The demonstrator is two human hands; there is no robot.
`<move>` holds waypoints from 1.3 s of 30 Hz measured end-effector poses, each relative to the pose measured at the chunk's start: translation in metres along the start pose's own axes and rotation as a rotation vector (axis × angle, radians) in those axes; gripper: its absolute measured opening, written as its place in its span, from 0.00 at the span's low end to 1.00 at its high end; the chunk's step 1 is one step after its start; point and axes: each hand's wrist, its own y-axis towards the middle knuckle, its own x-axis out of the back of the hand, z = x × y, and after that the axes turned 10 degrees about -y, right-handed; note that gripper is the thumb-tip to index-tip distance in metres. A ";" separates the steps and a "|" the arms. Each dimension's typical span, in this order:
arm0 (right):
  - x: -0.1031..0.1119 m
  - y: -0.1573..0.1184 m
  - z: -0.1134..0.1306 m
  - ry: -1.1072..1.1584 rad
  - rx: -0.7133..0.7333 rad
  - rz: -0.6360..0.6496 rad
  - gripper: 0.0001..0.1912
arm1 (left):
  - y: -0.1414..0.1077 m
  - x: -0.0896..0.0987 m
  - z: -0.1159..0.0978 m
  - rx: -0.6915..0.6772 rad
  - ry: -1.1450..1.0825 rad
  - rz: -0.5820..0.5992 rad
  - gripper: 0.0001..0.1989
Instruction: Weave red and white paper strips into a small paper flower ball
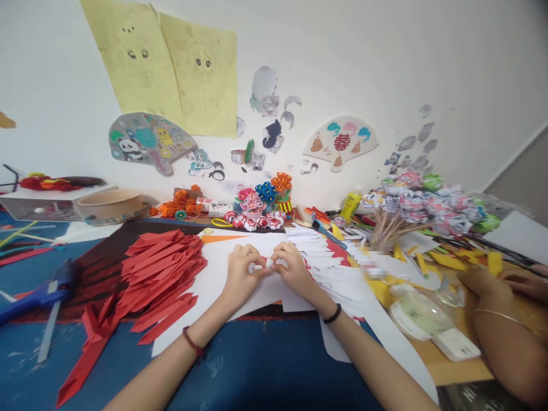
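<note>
Both hands meet above white paper (214,285) at the middle of the table. My left hand (245,273) pinches one side of a small white piece (269,263), and my right hand (293,271) pinches its other side. The piece looks like rolled or folded paper, and the fingers partly hide it. Folded red paper strips (160,274) lie in a pile to the left of my left hand. White paper strips (329,268) with some red parts spread out just right of my right hand.
A blue glue gun (47,294) lies at the left. Along the wall stand a beige bowl (111,205), small craft flowers (265,197) and a bundle of paper flowers (415,205). Another person's arms (505,331) rest at the right, near a clear round container (417,314).
</note>
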 end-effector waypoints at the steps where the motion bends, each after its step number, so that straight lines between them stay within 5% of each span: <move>1: 0.000 0.000 -0.002 0.038 0.010 0.034 0.13 | 0.000 0.000 0.000 0.007 -0.033 0.008 0.05; 7: 0.003 0.003 -0.002 0.381 -0.112 0.118 0.15 | 0.002 0.005 0.009 0.059 -0.211 -0.065 0.03; 10: 0.005 0.004 0.005 0.560 -0.219 0.191 0.31 | 0.004 0.009 0.013 0.111 -0.311 -0.119 0.04; 15: 0.002 0.002 0.009 0.648 -0.282 0.310 0.31 | 0.005 0.011 0.009 0.124 -0.379 -0.024 0.07; 21: 0.004 0.002 0.009 0.571 -0.203 0.291 0.29 | 0.006 0.015 0.005 0.113 -0.378 0.019 0.08; 28: 0.007 0.003 0.013 0.488 -0.186 0.236 0.28 | 0.007 0.006 0.001 0.038 -0.304 -0.098 0.06; 39: 0.001 0.006 0.006 0.431 -0.157 0.274 0.35 | 0.016 0.006 0.013 0.188 -0.377 -0.064 0.09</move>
